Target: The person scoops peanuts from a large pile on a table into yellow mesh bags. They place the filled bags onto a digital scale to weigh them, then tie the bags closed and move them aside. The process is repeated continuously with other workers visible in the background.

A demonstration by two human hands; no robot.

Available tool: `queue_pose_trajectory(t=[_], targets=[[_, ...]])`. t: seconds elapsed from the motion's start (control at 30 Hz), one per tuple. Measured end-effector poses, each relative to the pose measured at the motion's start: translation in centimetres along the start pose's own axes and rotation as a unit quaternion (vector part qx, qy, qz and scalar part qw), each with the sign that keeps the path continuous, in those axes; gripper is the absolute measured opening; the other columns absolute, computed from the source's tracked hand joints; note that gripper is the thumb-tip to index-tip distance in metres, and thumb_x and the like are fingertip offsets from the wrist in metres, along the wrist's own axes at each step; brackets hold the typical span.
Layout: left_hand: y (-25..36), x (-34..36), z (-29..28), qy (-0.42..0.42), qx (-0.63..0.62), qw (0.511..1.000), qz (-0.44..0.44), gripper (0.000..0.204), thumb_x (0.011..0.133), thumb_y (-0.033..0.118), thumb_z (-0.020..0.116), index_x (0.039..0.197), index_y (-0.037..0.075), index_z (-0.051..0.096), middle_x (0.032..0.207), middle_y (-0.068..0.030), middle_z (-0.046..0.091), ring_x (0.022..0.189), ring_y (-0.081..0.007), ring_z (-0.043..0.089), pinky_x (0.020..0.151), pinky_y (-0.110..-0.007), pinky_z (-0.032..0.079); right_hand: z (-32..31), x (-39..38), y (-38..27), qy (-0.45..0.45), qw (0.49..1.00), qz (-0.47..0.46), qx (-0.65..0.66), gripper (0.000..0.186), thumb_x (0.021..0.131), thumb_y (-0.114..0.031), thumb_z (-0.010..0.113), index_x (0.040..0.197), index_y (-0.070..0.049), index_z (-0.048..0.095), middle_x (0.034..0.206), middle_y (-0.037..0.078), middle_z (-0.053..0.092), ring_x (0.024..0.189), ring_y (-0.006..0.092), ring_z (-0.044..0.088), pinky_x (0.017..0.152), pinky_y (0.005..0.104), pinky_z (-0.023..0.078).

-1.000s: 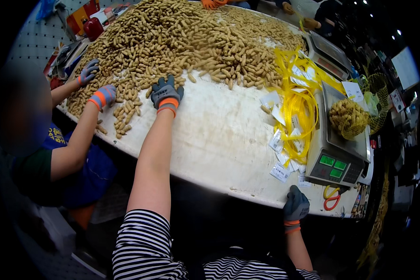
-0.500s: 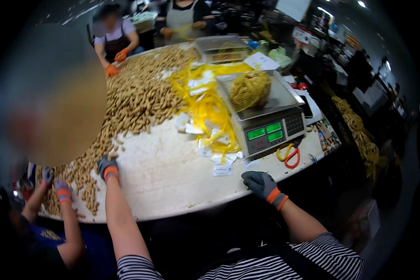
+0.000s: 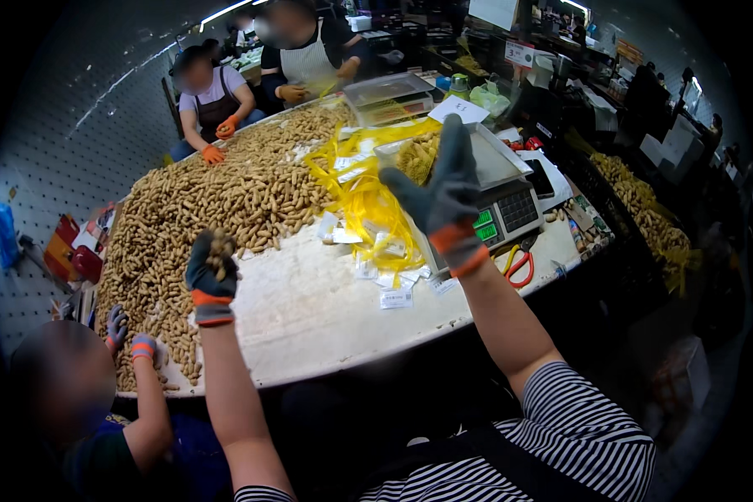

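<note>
My left hand (image 3: 205, 284), in a dark grey glove with an orange cuff, is closed around several unshelled peanuts (image 3: 220, 253). It is raised at the near edge of the big peanut heap (image 3: 226, 197). Gloved the same way, my right hand (image 3: 445, 199) is open, its thumb and fingers spread, in front of the digital scale (image 3: 514, 209). On the scale's pan sits a yellow net bag of peanuts (image 3: 416, 159), partly hidden behind that hand; whether they touch, I cannot tell. Flat yellow net bags with white tags (image 3: 381, 213) lie left of the scale.
Red and yellow scissors (image 3: 520, 266) lie by the scale's near right corner. A phone (image 3: 540, 178) is right of it. A second scale (image 3: 389, 92) stands behind. Co-workers' gloved hands (image 3: 212, 155) are at the heap's far side and near left. The white tabletop (image 3: 297, 309) lies before me.
My right hand has risen from the table's near edge toward the net bag on the scale and opened. My left hand has lifted slightly, with peanuts now visible in it.
</note>
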State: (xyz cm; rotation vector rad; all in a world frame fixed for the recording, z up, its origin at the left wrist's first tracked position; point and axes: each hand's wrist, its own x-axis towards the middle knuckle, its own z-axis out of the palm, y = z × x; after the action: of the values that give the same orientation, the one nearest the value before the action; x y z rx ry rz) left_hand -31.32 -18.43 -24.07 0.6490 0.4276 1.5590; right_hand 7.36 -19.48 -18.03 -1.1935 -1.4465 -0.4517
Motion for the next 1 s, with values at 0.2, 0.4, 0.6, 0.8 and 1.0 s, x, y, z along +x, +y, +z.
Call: queue_pose_trajectory(t=[0.2,0.4,0.6,0.8,1.0], targets=[[-7.2,-1.1,15.5,-0.137,0.069,0.988,0.013,0.032,0.084,0.006,0.055,0.116,0.003,0.05,0.116,-0.0147,0.052,0.101,-0.0236,0.053,0.072,-0.026,0.053,-0.2,3.1,2.2,-0.205,0.966,0.151,-0.05,0.047,0.079,-0.042,0.058,0.106,-0.003,0.054,0.101,0.021,0.058,0.095,0.0345,0.056,0.081,0.0398,0.044],[-13.4,0.9,23.8,-0.366,0.341,0.806,0.315,0.04,0.08,-0.012,0.048,0.118,-0.001,0.046,0.113,-0.0135,0.052,0.101,-0.0234,0.056,0.083,-0.032,0.049,-1.9,3.9,4.1,-0.154,0.982,0.108,-0.008,0.027,0.082,-0.032,0.052,0.082,-0.006,0.06,0.08,0.018,0.061,0.078,0.0354,0.059,0.069,0.0435,0.045],[-18.6,6.5,22.9,-0.408,0.231,0.871,0.147,0.038,0.079,-0.012,0.044,0.115,0.0,0.046,0.111,-0.0105,0.053,0.102,-0.0199,0.055,0.086,-0.031,0.047,-1.7,4.0,5.9,-0.142,0.978,0.142,0.051,0.018,0.081,-0.023,0.053,0.083,-0.006,0.059,0.083,0.013,0.061,0.079,0.0312,0.059,0.069,0.0398,0.047],[-20.8,9.0,24.0,-0.25,0.101,0.909,-0.32,0.026,0.081,-0.006,0.047,0.104,0.004,0.055,0.099,-0.0071,0.057,0.086,-0.0179,0.057,0.084,-0.03,0.045,-0.2,3.8,10.9,-0.148,0.969,0.115,0.159,0.008,0.078,-0.015,0.054,0.079,-0.008,0.059,0.085,0.007,0.058,0.081,0.0256,0.057,0.068,0.0343,0.048],[-23.0,12.6,24.2,-0.417,0.734,0.502,0.19,0.016,0.08,0.011,0.055,0.094,0.006,0.06,0.089,-0.0081,0.062,0.082,-0.0174,0.057,0.073,-0.027,0.045,-0.7,1.8,10.4,-0.1,0.975,-0.072,0.186,0.006,0.072,-0.005,0.058,0.077,-0.003,0.059,0.08,0.011,0.06,0.072,0.0271,0.059,0.06,0.0318,0.049]])
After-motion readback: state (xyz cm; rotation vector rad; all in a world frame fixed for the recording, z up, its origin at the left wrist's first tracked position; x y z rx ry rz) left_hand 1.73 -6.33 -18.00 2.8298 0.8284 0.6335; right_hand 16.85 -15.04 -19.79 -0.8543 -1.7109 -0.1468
